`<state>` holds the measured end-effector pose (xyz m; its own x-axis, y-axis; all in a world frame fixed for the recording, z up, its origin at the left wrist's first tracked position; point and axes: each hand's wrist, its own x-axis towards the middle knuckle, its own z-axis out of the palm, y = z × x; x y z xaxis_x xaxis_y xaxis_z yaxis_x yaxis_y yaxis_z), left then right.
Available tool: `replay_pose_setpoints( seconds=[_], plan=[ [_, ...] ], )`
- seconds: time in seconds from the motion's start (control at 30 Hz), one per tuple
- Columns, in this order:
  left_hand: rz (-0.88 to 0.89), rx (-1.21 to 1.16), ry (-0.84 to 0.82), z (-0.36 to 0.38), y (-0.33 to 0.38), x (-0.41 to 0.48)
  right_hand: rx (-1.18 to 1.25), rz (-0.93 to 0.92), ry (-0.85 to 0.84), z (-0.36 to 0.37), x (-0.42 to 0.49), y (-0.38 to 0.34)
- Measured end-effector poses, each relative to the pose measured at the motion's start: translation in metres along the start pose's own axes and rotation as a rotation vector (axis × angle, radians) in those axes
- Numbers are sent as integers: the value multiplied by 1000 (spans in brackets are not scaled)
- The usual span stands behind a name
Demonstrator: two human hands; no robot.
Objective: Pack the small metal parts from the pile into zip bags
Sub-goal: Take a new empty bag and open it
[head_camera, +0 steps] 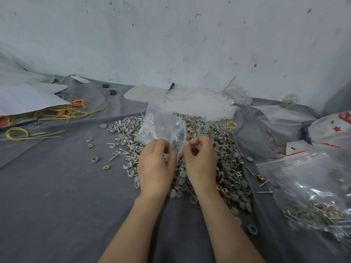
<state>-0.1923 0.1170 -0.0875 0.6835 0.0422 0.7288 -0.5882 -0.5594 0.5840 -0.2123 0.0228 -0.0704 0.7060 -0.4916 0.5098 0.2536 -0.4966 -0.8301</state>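
Observation:
A pile of small parts [224,164], with grey caps, silver screws and brass square nuts, covers the middle of the grey cloth. Above it a clear zip bag [161,126] stands up, its body pointing away from me. My left hand [154,168] pinches the bag's near edge on the left. My right hand [200,162] pinches the same edge on the right. Both hands hover over the pile, close together. A few small parts seem to show through the bag.
Filled zip bags [311,190] lie at the right. A stack of unfilled clear bags [197,103] sits behind the pile. Yellow and orange wire ties [62,114] lie at the left by white sheets [26,97]. A pale wall [171,38] closes off the back.

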Motion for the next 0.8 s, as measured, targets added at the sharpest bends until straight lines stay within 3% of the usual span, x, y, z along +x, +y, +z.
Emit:
replay_pose_setpoints(
  seconds=[0.1, 0.2, 0.27, 0.33, 0.4, 0.53, 0.6, 0.7, 0.8],
  plan=[
    [126, -7, -47, -2, 1, 0, 208, 1, -135, 6, -3, -8],
    [264, 18, -72, -4, 8, 0, 413, 131, -350, 5, 1, -10],
    [344, 69, -97, -2, 14, -1, 685, 289, -386, -3, 8, -9],
    [372, 89, -128, 1, 19, -3, 939, 425, -307, -12, 14, -9],
    [353, 100, -144, 4, 20, -4, 898, 474, -234, -16, 16, -7],
    [349, 124, -209, 2, 16, -5, 478, 391, -291, -12, 10, -8],
    [346, 137, -203, 2, 16, -6, 468, 386, -195, -11, 10, -6],
    [133, 6, -67, 8, 17, -6, 802, 462, -42, -22, 17, -2],
    [-383, -448, -98, 4, 19, 3, 1109, 599, -140, -29, 19, -3]
  ],
)
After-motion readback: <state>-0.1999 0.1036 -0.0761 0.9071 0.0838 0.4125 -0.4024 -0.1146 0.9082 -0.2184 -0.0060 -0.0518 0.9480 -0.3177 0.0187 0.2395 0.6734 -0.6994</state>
